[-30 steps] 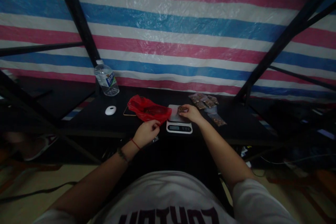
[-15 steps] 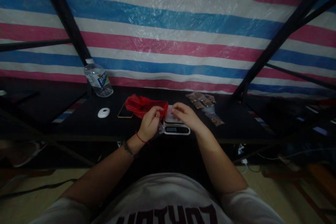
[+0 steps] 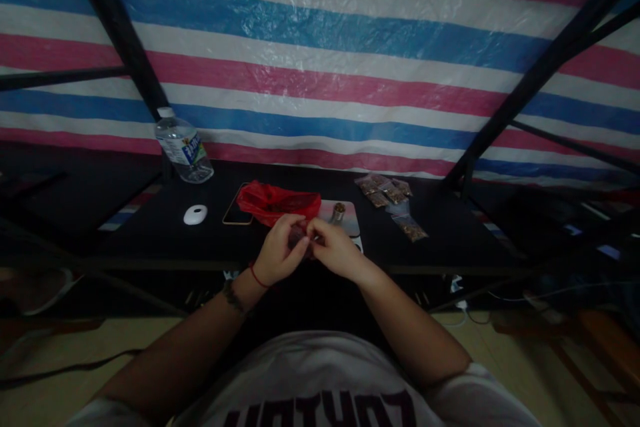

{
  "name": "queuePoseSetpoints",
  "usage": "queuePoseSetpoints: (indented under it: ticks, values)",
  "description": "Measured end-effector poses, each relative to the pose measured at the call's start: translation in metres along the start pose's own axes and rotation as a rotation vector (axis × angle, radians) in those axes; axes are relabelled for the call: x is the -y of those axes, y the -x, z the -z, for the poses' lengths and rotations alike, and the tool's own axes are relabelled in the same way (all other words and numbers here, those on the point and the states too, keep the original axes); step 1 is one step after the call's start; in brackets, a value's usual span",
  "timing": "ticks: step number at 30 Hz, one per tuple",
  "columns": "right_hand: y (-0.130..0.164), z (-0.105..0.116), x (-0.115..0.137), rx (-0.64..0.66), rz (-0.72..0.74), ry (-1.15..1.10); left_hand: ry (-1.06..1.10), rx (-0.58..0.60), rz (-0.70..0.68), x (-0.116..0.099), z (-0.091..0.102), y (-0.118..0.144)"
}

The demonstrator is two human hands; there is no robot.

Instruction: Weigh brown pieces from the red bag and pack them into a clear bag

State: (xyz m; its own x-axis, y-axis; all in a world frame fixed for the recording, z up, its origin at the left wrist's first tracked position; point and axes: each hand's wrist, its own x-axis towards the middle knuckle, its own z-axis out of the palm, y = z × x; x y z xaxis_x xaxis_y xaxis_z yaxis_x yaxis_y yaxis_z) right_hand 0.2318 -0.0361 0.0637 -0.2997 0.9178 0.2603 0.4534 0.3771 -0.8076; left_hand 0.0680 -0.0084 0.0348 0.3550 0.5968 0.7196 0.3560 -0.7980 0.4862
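Note:
My left hand [image 3: 280, 247] and my right hand [image 3: 333, 250] meet at the front edge of the dark table, fingers closed on a small clear plastic bag [image 3: 299, 236]. Fingers cover much of the bag, and I cannot tell what is inside it. Just beyond my right hand, a small metal cup [image 3: 338, 212] with brown bits in it stands on a kitchen scale [image 3: 352, 215]. The scale's display is hidden behind my right hand. An open red plastic bag [image 3: 278, 201] lies behind my left hand, next to the scale.
Several small clear packets of brown bits [image 3: 384, 189] lie at the right, with another packet [image 3: 410, 228] nearer. A phone [image 3: 237, 208] lies partly under the red bag. Further left are a white rounded object [image 3: 195, 215] and a clear plastic bottle [image 3: 185, 148]. Striped sheeting [image 3: 320, 90] hangs behind.
My right hand has left the scale's top and joined my left hand at the small plastic bag. The metal cup now shows on the scale. Both hands are nearer the table's front edge.

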Motion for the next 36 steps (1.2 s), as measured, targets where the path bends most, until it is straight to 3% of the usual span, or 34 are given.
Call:
queuePoseSetpoints:
  ticks: [8, 19, 25, 28, 31, 32, 35, 36]
  values:
    - [0.004, 0.001, -0.013, -0.156, -0.054, -0.216, -0.294, 0.147, 0.003, -0.002, 0.000, -0.005]
    - [0.010, 0.010, -0.021, -0.018, -0.071, -0.149, -0.237, 0.327, -0.092, 0.003, 0.003, -0.008]
    - [0.009, 0.015, -0.021, 0.122, -0.057, -0.199, -0.247, 0.424, -0.128, 0.001, 0.005, -0.012]
    - [0.008, 0.017, -0.018, 0.115, -0.029, -0.127, -0.223, 0.460, -0.126, -0.006, 0.015, -0.016]
    - [0.014, 0.027, -0.014, 0.042, 0.016, -0.061, -0.250, 0.501, 0.024, -0.011, 0.040, -0.011]
    - [0.019, 0.032, -0.014, 0.044, 0.013, -0.068, -0.282, 0.578, 0.127, -0.012, 0.051, -0.004]
    - [0.043, 0.049, -0.016, 0.143, -0.048, -0.123, -0.351, 1.035, 0.431, -0.007, 0.077, 0.035]
    - [0.053, 0.054, -0.019, 0.175, -0.050, -0.115, -0.384, 1.121, 0.534, -0.005, 0.082, 0.051]
